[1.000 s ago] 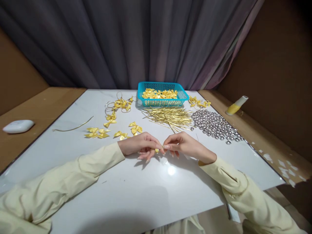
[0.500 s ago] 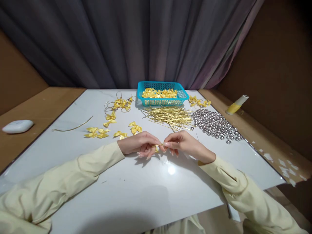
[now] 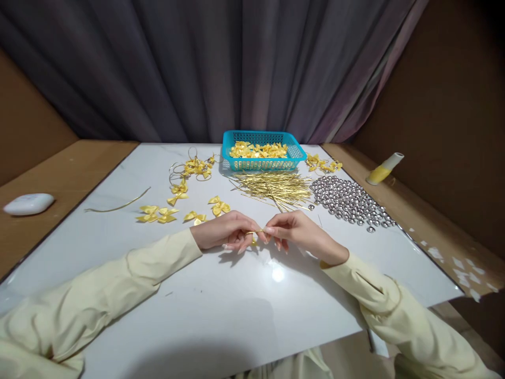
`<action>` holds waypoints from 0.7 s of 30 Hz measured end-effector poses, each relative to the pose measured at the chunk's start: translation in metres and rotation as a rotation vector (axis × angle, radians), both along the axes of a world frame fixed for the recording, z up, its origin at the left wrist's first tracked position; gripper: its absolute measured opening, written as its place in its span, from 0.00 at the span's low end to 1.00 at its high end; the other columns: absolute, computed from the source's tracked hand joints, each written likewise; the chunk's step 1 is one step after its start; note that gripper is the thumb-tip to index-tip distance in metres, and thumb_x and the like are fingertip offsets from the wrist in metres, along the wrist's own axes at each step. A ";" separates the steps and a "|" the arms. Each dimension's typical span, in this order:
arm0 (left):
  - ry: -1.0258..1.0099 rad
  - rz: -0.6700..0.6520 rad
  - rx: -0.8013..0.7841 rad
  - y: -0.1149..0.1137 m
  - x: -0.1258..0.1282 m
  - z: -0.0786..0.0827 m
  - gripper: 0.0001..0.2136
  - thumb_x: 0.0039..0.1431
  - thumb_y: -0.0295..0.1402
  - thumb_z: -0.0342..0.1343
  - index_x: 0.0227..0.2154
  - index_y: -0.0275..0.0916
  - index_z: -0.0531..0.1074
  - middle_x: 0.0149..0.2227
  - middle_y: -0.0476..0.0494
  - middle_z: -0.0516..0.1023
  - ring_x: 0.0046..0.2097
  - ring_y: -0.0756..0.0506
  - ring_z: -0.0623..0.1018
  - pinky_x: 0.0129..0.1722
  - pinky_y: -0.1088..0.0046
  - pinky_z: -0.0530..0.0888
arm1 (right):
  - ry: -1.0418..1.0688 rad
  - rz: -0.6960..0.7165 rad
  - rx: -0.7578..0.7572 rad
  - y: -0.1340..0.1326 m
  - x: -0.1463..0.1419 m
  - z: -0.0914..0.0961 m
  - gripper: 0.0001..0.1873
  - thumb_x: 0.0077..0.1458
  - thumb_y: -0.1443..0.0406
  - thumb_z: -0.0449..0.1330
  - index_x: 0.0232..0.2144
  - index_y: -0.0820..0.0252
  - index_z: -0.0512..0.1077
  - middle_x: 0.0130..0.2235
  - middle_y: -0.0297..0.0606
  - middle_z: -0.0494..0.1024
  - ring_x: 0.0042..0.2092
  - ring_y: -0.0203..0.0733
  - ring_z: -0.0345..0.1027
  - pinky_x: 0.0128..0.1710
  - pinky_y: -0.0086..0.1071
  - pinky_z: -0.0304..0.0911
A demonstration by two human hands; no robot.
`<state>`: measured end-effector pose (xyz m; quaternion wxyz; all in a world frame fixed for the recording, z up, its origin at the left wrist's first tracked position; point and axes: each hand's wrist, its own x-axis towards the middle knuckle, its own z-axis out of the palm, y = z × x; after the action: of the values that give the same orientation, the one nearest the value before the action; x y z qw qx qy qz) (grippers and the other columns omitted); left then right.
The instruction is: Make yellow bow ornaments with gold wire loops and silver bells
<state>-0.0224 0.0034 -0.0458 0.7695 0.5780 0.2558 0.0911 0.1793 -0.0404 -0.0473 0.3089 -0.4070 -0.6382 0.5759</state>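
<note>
— "Shifted into plainer view since the earlier frame, head camera: gold twist tie [image 3: 255,231] above the white tabletop [image 3: 213,321]. Grip?"
— "Left hand [image 3: 230,231] and right hand [image 3: 292,231] pinch it, other fingers loosely curled; yellow ribbon [image 3: 254,241] beneath, perhaps attached. Likely light, bendable; hold near the ends."

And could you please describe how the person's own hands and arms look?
The left hand and right hand are ungloved, with longish fingernails. The left sleeve and right sleeve are long, loose, creased and pale yellow; the right one has a slit near the wrist. No printed markings show.
</note>
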 end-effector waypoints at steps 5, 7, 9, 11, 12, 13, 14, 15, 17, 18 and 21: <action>-0.010 0.013 0.013 0.001 0.000 -0.001 0.13 0.57 0.28 0.46 0.32 0.29 0.76 0.13 0.49 0.69 0.11 0.58 0.58 0.10 0.85 0.53 | 0.009 -0.021 -0.013 -0.001 -0.001 0.001 0.15 0.51 0.57 0.59 0.25 0.66 0.72 0.20 0.31 0.69 0.19 0.28 0.60 0.18 0.24 0.57; -0.010 0.024 0.018 0.002 0.000 -0.002 0.13 0.57 0.27 0.46 0.32 0.29 0.76 0.13 0.48 0.69 0.11 0.58 0.58 0.10 0.85 0.53 | 0.019 -0.028 -0.014 -0.001 -0.002 0.001 0.14 0.51 0.58 0.59 0.25 0.66 0.72 0.20 0.31 0.69 0.19 0.29 0.60 0.18 0.24 0.57; -0.009 0.038 0.022 0.002 0.000 -0.002 0.13 0.57 0.27 0.46 0.32 0.29 0.76 0.13 0.48 0.69 0.11 0.58 0.57 0.10 0.85 0.53 | 0.021 -0.035 -0.009 -0.001 -0.002 0.001 0.14 0.51 0.59 0.59 0.25 0.66 0.72 0.19 0.31 0.69 0.18 0.28 0.60 0.17 0.24 0.57; -0.005 0.050 0.024 0.001 0.000 -0.002 0.13 0.57 0.27 0.46 0.31 0.28 0.76 0.13 0.48 0.69 0.11 0.58 0.57 0.10 0.85 0.52 | 0.021 -0.047 -0.001 -0.001 -0.002 0.001 0.13 0.51 0.59 0.58 0.25 0.66 0.71 0.19 0.31 0.69 0.18 0.28 0.60 0.17 0.23 0.57; -0.004 0.055 0.026 0.001 0.000 -0.002 0.13 0.57 0.27 0.46 0.31 0.28 0.75 0.13 0.48 0.69 0.10 0.58 0.57 0.10 0.85 0.52 | 0.022 -0.053 0.004 -0.001 -0.002 0.001 0.13 0.51 0.59 0.58 0.25 0.66 0.71 0.19 0.30 0.69 0.18 0.28 0.60 0.17 0.23 0.56; -0.005 0.057 0.029 0.002 0.000 -0.002 0.13 0.57 0.27 0.46 0.31 0.28 0.75 0.12 0.48 0.69 0.10 0.58 0.57 0.10 0.85 0.53 | 0.022 -0.059 0.007 -0.001 -0.003 0.001 0.13 0.51 0.59 0.58 0.25 0.66 0.71 0.19 0.30 0.69 0.18 0.28 0.60 0.17 0.23 0.56; -0.008 0.057 0.031 0.002 0.000 -0.003 0.13 0.56 0.27 0.46 0.31 0.28 0.75 0.12 0.48 0.69 0.10 0.58 0.57 0.10 0.86 0.53 | 0.022 -0.063 0.010 -0.001 -0.003 0.001 0.13 0.51 0.59 0.58 0.25 0.66 0.71 0.19 0.30 0.69 0.18 0.28 0.60 0.16 0.23 0.56; -0.012 0.056 0.033 0.002 0.000 -0.003 0.12 0.56 0.27 0.46 0.31 0.28 0.75 0.12 0.49 0.69 0.10 0.58 0.57 0.10 0.86 0.53 | 0.021 -0.064 0.011 -0.001 -0.003 0.001 0.13 0.51 0.59 0.58 0.25 0.66 0.71 0.19 0.30 0.69 0.18 0.28 0.59 0.16 0.23 0.56; -0.018 0.048 0.037 0.002 0.000 -0.004 0.13 0.57 0.27 0.46 0.31 0.28 0.75 0.13 0.49 0.69 0.10 0.58 0.57 0.10 0.86 0.53 | 0.018 -0.062 0.013 -0.001 -0.003 0.001 0.14 0.51 0.59 0.58 0.25 0.66 0.72 0.19 0.30 0.69 0.18 0.28 0.59 0.16 0.23 0.56; -0.020 0.043 0.038 0.002 0.000 -0.004 0.13 0.57 0.27 0.46 0.31 0.28 0.75 0.13 0.49 0.69 0.11 0.58 0.57 0.10 0.86 0.53 | 0.016 -0.060 0.014 -0.001 -0.003 0.001 0.14 0.51 0.59 0.58 0.25 0.66 0.72 0.19 0.30 0.69 0.18 0.28 0.59 0.16 0.23 0.56; -0.017 0.029 0.038 0.002 -0.001 -0.005 0.13 0.57 0.27 0.46 0.31 0.28 0.75 0.13 0.48 0.69 0.11 0.58 0.57 0.10 0.85 0.53 | 0.007 -0.057 0.013 -0.002 -0.005 0.001 0.13 0.51 0.59 0.58 0.25 0.66 0.72 0.19 0.31 0.69 0.18 0.28 0.59 0.16 0.23 0.56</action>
<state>-0.0232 0.0056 -0.0511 0.7590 0.5880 0.2559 0.1123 0.1747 -0.0421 -0.0459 0.3300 -0.4209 -0.6291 0.5640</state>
